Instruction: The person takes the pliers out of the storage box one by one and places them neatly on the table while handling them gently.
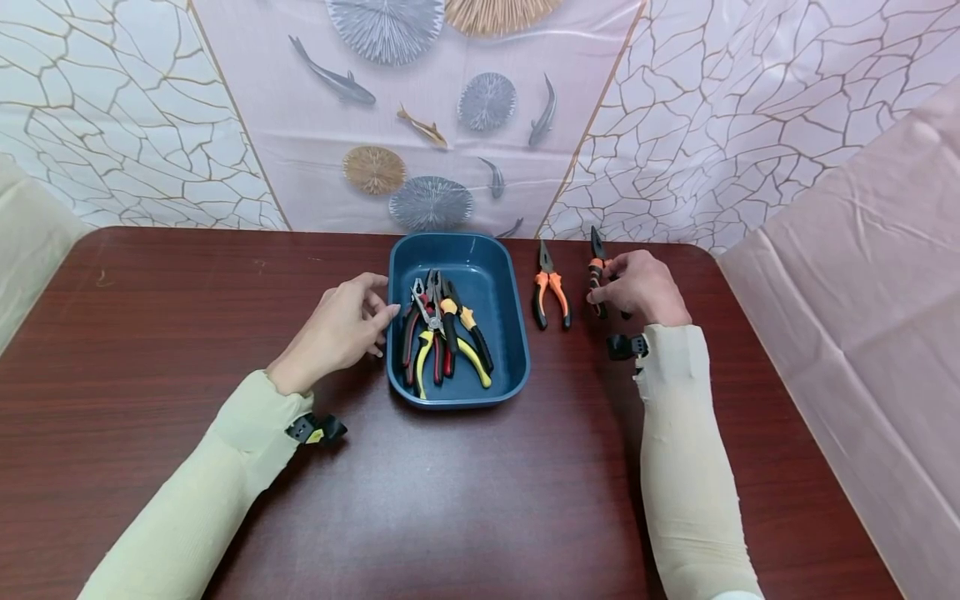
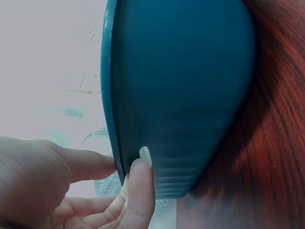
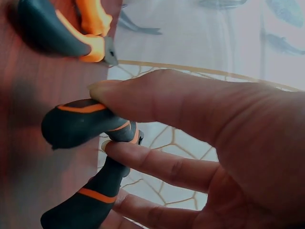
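My left hand (image 1: 345,321) is at the left side of a blue tray (image 1: 517,358). The left wrist view has the thumb at the rim and fingertips against the outer wall, pinching the edge. Inside lie several pliers, among them yellow-handled pliers (image 1: 474,364) and others with red-and-black or yellow-and-black grips. On the right, my right hand (image 1: 645,287) holds long-nose pliers (image 1: 597,268) with black-and-orange handles, nose pointing away. In the right wrist view the thumb lies on one handle (image 3: 71,125) and a finger reaches between the two handles.
Another pair of orange-and-black long-nose pliers (image 1: 551,287) lies between the tray and my right hand. The dark red-brown table (image 1: 465,500) ends at a patterned cloth backdrop (image 1: 450,108). A pale cloth (image 1: 862,275) drapes along the right side.
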### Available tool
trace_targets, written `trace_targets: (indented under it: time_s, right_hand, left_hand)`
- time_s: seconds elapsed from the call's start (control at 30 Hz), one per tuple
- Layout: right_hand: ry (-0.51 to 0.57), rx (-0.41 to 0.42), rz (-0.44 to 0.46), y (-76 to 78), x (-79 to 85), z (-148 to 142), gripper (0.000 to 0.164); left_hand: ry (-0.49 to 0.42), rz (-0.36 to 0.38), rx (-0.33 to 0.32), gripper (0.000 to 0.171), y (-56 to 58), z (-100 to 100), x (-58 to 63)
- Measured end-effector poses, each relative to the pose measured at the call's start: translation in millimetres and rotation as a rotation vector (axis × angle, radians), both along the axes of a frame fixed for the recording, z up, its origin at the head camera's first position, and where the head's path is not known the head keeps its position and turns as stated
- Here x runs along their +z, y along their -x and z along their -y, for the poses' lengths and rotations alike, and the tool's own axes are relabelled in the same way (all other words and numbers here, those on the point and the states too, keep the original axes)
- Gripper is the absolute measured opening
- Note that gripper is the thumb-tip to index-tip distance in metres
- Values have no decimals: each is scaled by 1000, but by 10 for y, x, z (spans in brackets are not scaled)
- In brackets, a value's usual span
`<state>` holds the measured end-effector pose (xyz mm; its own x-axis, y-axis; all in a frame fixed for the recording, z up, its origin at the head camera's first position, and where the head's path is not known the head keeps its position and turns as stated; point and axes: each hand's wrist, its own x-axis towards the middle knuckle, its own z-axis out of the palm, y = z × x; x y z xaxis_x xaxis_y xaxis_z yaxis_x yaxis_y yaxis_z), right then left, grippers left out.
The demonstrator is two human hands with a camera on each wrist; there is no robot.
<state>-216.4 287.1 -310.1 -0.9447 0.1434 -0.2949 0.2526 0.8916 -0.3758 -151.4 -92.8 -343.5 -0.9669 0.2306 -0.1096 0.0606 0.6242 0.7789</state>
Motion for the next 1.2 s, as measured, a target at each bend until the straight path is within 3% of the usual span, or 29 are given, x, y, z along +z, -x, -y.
trace_targets:
  time_s: [0.27, 0.73, 1.2]
  right_hand:
    - [-14, -13, 23, 46, -86, -19, 29]
    - [30, -33, 41, 56, -194, -28, 31]
    - [-20, 7, 10, 67, -223, -50, 29]
  left_hand:
    - [1, 2, 3, 51, -3, 3, 2]
    - [-6, 0, 6, 51, -6, 2, -11]
    - [3, -1, 4, 51, 5, 3, -13]
